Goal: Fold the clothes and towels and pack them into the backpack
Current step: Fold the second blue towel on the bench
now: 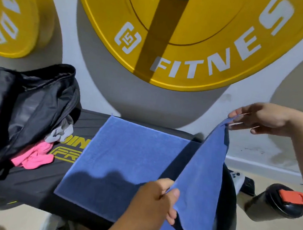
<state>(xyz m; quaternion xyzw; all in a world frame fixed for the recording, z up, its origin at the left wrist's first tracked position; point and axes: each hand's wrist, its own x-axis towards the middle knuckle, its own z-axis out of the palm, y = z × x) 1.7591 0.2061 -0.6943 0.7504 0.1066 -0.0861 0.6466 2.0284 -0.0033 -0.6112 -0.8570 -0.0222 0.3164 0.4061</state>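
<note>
Two corners of the blue towel (128, 159) are pinched and lifted: the near one between the left hand (153, 199) thumb and curled fingers, the far one in the right hand (265, 117) fingertips. Left of the fingers the rest lies flat on the bench (29, 186). First fold looks barely begun; pink garment (35, 156) and grey garment (60, 132) sit crumpled further left at the open backpack (23, 108), so most folding and packing is left.

One blue towel (131, 160) lies on one desk (33, 186). There is one black backpack (13, 117), one pink garment (34, 158) and one grey garment (60, 132). Two hands show, the left hand (155, 201) and the right hand (265, 117). Two lettered yellow weight plates are visible, a large plate (193, 43) and a left plate (5, 20). One dark bottle (269, 205) stands on the floor.
</note>
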